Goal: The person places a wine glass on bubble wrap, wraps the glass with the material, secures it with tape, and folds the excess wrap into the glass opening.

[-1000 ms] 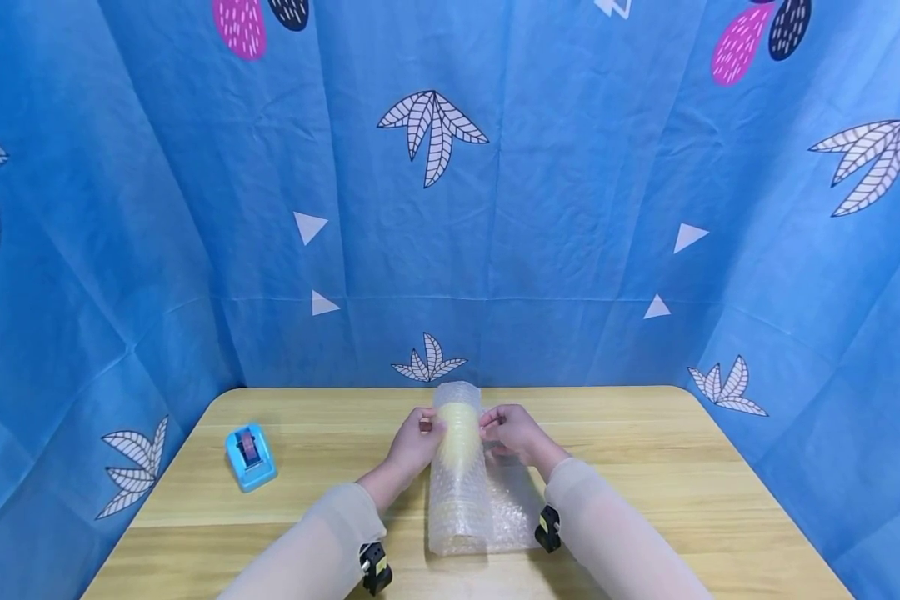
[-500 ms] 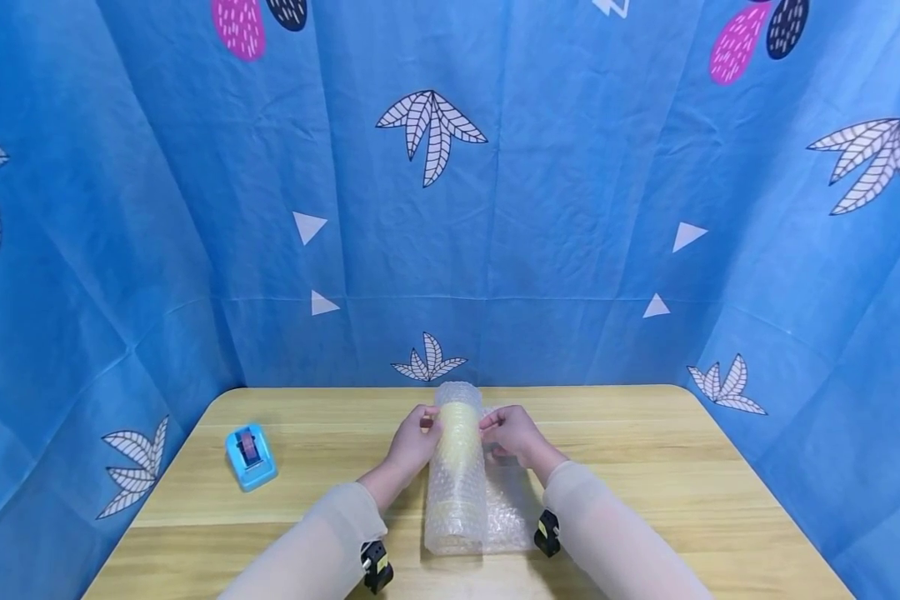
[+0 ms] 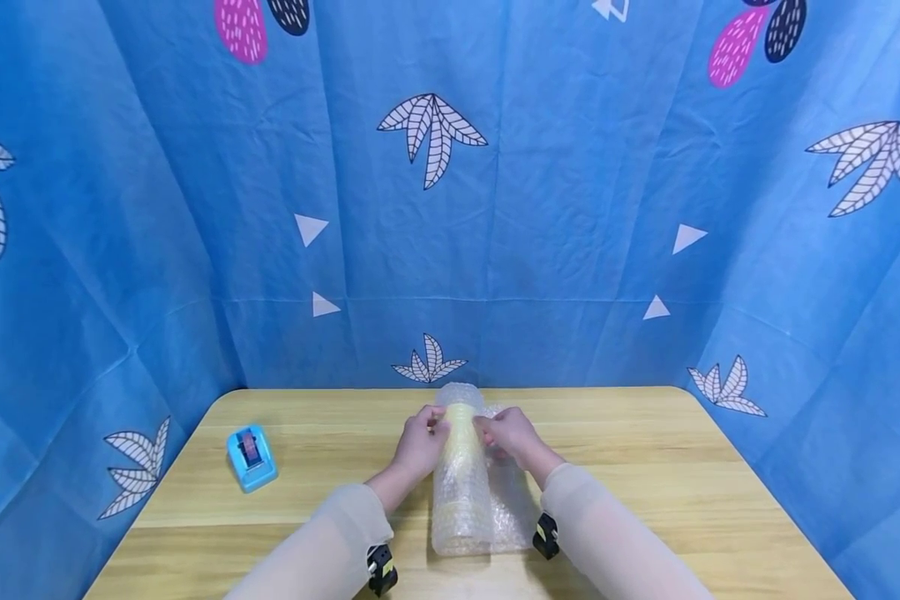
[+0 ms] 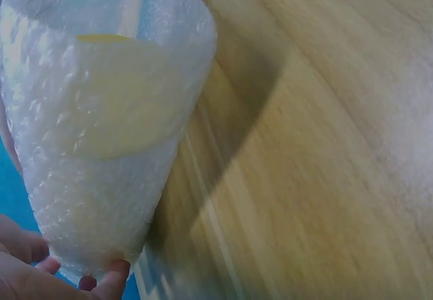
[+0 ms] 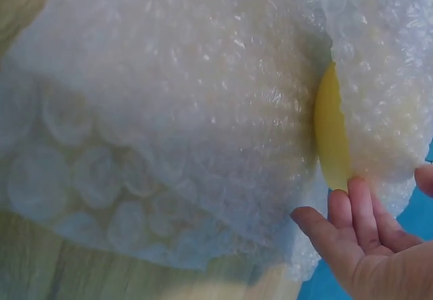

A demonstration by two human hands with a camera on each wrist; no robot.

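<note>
A sheet of clear bubble wrap (image 3: 461,500) is rolled lengthwise round something pale yellow (image 5: 331,127), which shows through the layers; the kind of thing inside is hidden. My left hand (image 3: 422,442) grips the roll's left side towards its far end, thumb and fingers curled at the wrap. From the right, my right hand (image 3: 513,437) holds the wrap near the same height, its fingertips at the roll's upper right side. Right beside the yellow edge lie the right fingers (image 5: 364,219) in the right wrist view. The left fingers (image 4: 111,283) touch the wrap's narrow-looking far part.
A flat unrolled flap of bubble wrap (image 3: 512,508) extends right of the roll, under the right forearm. On the left of the wooden table (image 3: 330,450) stands a blue tape dispenser (image 3: 251,458). Blue patterned curtains (image 3: 570,250) hang behind the table and along its sides.
The roll slid slightly left, then back to the right. My right fingertips have come further left onto the roll, and the left hand has shifted slightly right with it.
</note>
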